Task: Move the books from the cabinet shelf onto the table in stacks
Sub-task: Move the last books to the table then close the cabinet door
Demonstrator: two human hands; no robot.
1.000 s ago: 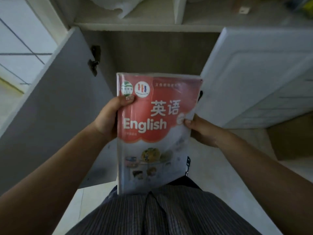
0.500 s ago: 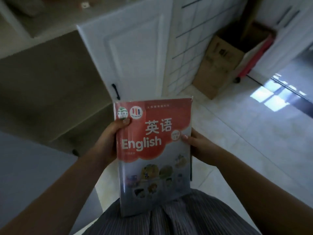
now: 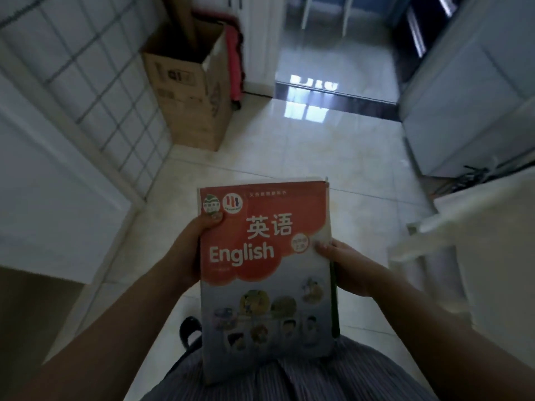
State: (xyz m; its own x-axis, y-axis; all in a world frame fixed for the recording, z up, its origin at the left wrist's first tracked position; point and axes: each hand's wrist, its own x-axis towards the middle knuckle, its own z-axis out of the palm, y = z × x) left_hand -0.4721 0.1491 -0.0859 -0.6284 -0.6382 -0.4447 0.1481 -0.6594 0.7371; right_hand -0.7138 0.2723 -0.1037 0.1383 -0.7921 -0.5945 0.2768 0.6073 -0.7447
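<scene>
A stack of books (image 3: 266, 273) is held flat in front of my body, its top cover red and white with the word "English". A green edge of a lower book shows along the stack's right side. My left hand (image 3: 188, 253) grips the left edge, thumb pressed on the cover. My right hand (image 3: 350, 267) grips the right edge, thumb on the cover. The cabinet shelf is out of view. A white surface (image 3: 474, 233), blurred, lies to the right of the stack.
A tall open cardboard box (image 3: 191, 91) stands on the tiled floor ahead to the left, with a red thing (image 3: 234, 65) behind it. A white gridded door panel (image 3: 95, 91) runs along the left. White cabinets (image 3: 463, 91) stand at the right.
The view has swung right, away from the open cabinet toward the tiled floor and doorway. Both hands keep the same hold on the books.
</scene>
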